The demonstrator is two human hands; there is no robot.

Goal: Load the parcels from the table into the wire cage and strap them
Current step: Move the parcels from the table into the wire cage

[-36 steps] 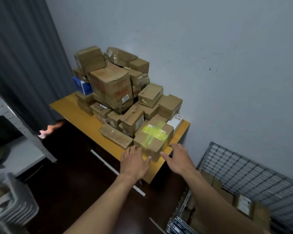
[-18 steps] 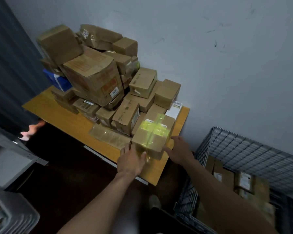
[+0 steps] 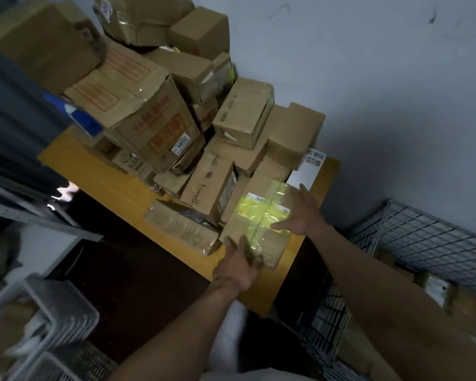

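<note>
Many parcels (image 3: 138,114) crowd the table (image 3: 102,174) beside the wire cage (image 3: 423,237).

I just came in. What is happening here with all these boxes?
A person is taking a yellow-taped parcel from the near corner of the wooden table. The left hand presses against its near end, and the right hand lies flat on its top right side. The parcel rests on the table, not yet lifted. Behind it stands a pile of cardboard parcels. To the right is the wire cage, with a few parcels inside.
</note>
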